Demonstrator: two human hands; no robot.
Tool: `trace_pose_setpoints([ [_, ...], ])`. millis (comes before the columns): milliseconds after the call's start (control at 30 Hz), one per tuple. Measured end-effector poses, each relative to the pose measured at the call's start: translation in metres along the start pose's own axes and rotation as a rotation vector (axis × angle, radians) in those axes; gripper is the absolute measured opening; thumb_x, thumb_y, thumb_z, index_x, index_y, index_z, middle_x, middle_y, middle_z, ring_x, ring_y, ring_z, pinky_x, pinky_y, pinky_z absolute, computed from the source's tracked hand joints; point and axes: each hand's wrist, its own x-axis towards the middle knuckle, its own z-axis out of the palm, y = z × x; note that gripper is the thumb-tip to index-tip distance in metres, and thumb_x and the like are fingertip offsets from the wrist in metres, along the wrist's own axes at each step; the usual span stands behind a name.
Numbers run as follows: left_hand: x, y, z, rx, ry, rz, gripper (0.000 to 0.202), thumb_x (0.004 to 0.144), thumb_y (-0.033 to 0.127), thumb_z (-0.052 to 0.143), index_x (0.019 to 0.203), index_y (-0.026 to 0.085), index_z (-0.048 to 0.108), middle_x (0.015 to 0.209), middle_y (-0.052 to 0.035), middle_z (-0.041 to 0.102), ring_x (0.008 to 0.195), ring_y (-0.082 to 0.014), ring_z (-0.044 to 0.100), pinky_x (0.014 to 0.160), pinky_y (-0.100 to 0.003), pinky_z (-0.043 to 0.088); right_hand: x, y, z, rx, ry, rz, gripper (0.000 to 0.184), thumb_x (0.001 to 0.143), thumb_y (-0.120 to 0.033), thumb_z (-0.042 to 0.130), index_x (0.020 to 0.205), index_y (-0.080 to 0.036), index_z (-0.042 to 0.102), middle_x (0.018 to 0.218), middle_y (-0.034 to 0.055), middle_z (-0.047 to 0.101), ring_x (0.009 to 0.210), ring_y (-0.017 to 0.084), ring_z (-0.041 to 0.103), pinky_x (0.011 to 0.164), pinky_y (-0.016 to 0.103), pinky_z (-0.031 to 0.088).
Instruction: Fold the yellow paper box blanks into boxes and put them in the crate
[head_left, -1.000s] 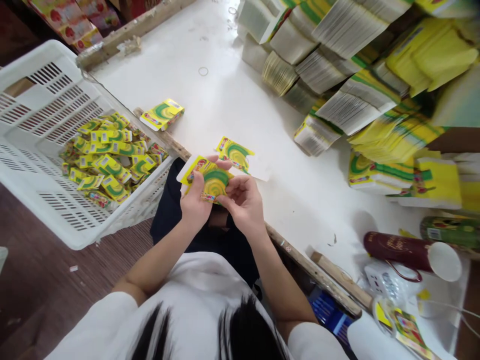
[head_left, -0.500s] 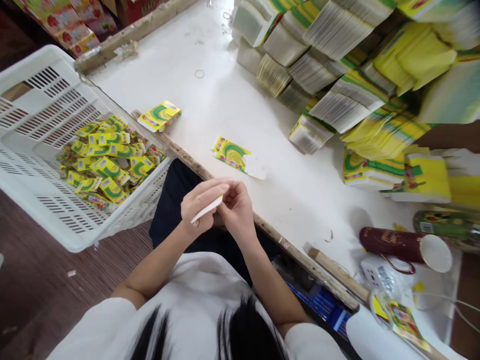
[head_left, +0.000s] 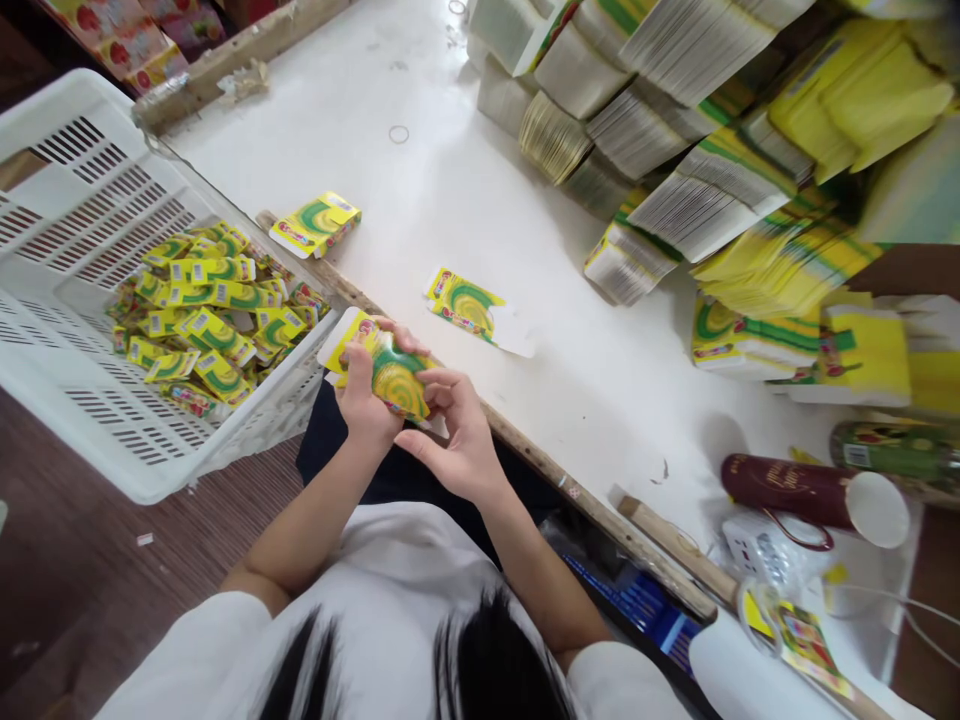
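Observation:
In front of my body, my left hand (head_left: 365,402) grips a small yellow and green carton (head_left: 399,382); a white flap stands out at its left end. My right hand (head_left: 466,445) is at the carton's right end, thumb stretched out and fingers loosely bent, apart from the thumb. Whether its fingertips touch the carton is hard to tell. Just beyond my hands a similar carton (head_left: 466,306) lies on the white table (head_left: 570,420), a white flap at its right end. Another yellow carton (head_left: 319,224) rests at the table's near edge, farther left.
A white plastic crate (head_left: 161,485) at the left holds many small yellow cartons (head_left: 214,335). Stacks of flat cartons (head_left: 709,195) fill the table's far right. A maroon mug (head_left: 787,490) lies on its side at the right, near a wooden strip (head_left: 667,550).
The carton, seen edge-on and mostly hidden before, now shows its printed face. My left hand has moved slightly left and up, and my right hand has opened away from it.

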Motion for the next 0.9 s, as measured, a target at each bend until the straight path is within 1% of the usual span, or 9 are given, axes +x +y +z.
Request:
trace_pose_setpoints([
  [133, 0.002, -0.002, -0.004, -0.065, 0.025, 0.040, 0.047, 0.077, 0.068, 0.069, 0.087, 0.025, 0.055, 0.069, 0.0043, 0.047, 0.060, -0.0106, 0.052, 0.064, -0.025, 0.051, 0.001, 0.005, 0.003, -0.069, -0.058, 0.000, 0.053, 0.074, -0.037, 0.084, 0.117, -0.027, 0.054, 0.096, -0.0003, 0.060, 0.083, 0.016, 0.057, 0.074, 0.030, 0.050],
  [233, 0.000, -0.005, -0.012, 0.021, -0.005, 0.062, 0.055, 0.073, 0.076, 0.068, 0.092, 0.025, 0.059, 0.076, 0.0018, 0.055, 0.068, -0.0126, 0.058, 0.069, -0.026, 0.053, 0.005, 0.007, -0.003, -0.045, -0.004, 0.025, 0.045, 0.077, -0.034, 0.081, 0.114, -0.027, 0.057, 0.084, -0.0029, 0.060, 0.075, 0.015, 0.057, 0.070, 0.029, 0.049],
  [300, -0.002, -0.006, -0.017, 0.084, -0.115, 0.061, 0.067, 0.064, 0.081, 0.070, 0.097, 0.024, 0.063, 0.087, -0.0017, 0.063, 0.081, -0.0170, 0.064, 0.076, -0.029, 0.054, 0.009, 0.003, -0.009, -0.006, 0.041, 0.032, 0.038, 0.079, -0.033, 0.078, 0.111, -0.027, 0.059, 0.079, -0.0040, 0.059, 0.071, 0.014, 0.056, 0.068, 0.028, 0.048],
  [400, -0.005, -0.007, -0.020, 0.127, -0.223, -0.023, 0.059, 0.068, 0.069, 0.078, 0.102, 0.022, 0.067, 0.094, -0.0041, 0.069, 0.091, -0.0185, 0.067, 0.082, -0.029, 0.055, 0.011, -0.006, -0.014, 0.085, 0.056, 0.008, 0.034, 0.081, -0.036, 0.075, 0.110, -0.027, 0.060, 0.082, -0.0027, 0.063, 0.074, 0.015, 0.059, 0.069, 0.029, 0.050],
  [467, -0.008, -0.008, -0.019, 0.122, -0.140, -0.076, 0.042, 0.074, 0.056, 0.080, 0.097, 0.022, 0.070, 0.087, -0.0016, 0.070, 0.082, -0.0146, 0.068, 0.078, -0.026, 0.055, 0.010, -0.009, -0.015, 0.100, 0.053, -0.021, 0.031, 0.084, -0.037, 0.072, 0.111, -0.027, 0.060, 0.088, -0.0007, 0.067, 0.079, 0.016, 0.062, 0.073, 0.030, 0.052],
  [533, -0.010, -0.010, -0.019, 0.118, -0.015, -0.060, 0.033, 0.073, 0.050, 0.084, 0.088, 0.022, 0.073, 0.079, 0.0012, 0.071, 0.071, -0.0115, 0.067, 0.071, -0.022, 0.055, 0.008, -0.008, -0.015, 0.030, 0.078, -0.049, 0.020, 0.088, -0.036, 0.067, 0.105, -0.026, 0.062, 0.090, 0.0003, 0.068, 0.081, 0.017, 0.063, 0.075, 0.032, 0.053],
  [600, -0.012, -0.010, -0.021, 0.145, 0.026, -0.032, 0.029, 0.071, 0.047, 0.086, 0.081, 0.022, 0.075, 0.077, 0.0016, 0.073, 0.067, -0.0119, 0.066, 0.066, -0.022, 0.055, 0.006, -0.004, -0.017, -0.103, 0.133, -0.072, 0.008, 0.091, -0.033, 0.063, 0.094, -0.025, 0.063, 0.083, -0.0001, 0.066, 0.076, 0.017, 0.061, 0.072, 0.031, 0.051],
  [700, -0.013, -0.005, -0.026, 0.200, -0.058, -0.057, 0.026, 0.072, 0.044, 0.085, 0.083, 0.022, 0.078, 0.081, -0.0008, 0.077, 0.072, -0.0161, 0.070, 0.068, -0.026, 0.057, 0.004, -0.003, -0.027, -0.284, 0.163, -0.134, 0.011, 0.093, -0.030, 0.061, 0.084, -0.024, 0.063, 0.078, 0.0000, 0.061, 0.072, 0.017, 0.057, 0.068, 0.031, 0.049],
  [900, -0.007, 0.011, -0.031, 0.306, -0.100, 0.081, 0.023, 0.074, 0.040, 0.085, 0.088, 0.024, 0.079, 0.086, -0.0013, 0.079, 0.080, -0.0182, 0.073, 0.077, -0.030, 0.061, 0.008, -0.029, -0.046, -0.493, -0.020, -0.290, 0.013, 0.092, -0.022, 0.063, 0.096, -0.029, 0.073, 0.077, -0.0001, 0.064, 0.069, 0.017, 0.059, 0.062, 0.030, 0.048],
])
